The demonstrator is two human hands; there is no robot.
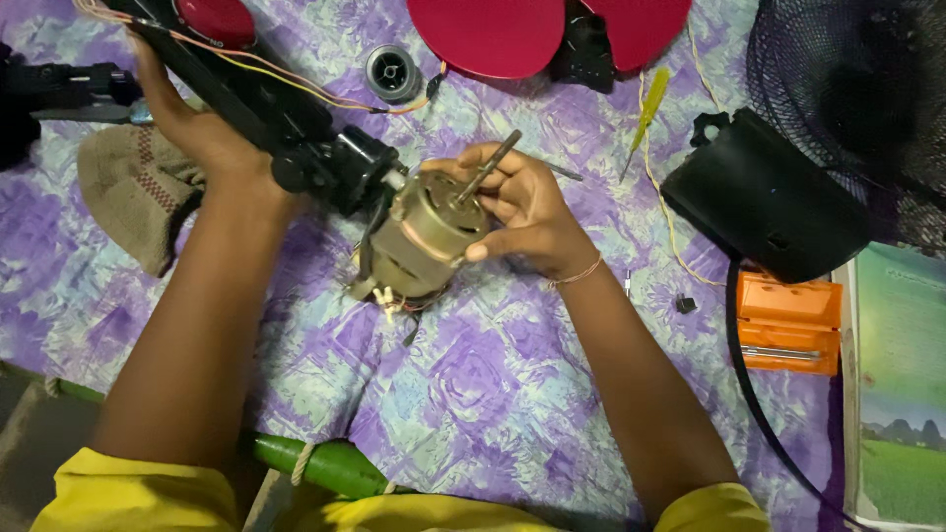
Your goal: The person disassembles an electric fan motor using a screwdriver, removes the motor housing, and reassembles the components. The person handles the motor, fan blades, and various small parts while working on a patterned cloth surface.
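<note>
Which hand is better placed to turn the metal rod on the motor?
The right hand. Its fingers already wrap the motor and touch the rod. The left hand is off to the side, busy steadying the black stand.

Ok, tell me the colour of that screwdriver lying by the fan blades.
Yellow screwdriver, seen in the head view.

Brass-coloured fan motor (426, 236), shaft up, tilted
</note>
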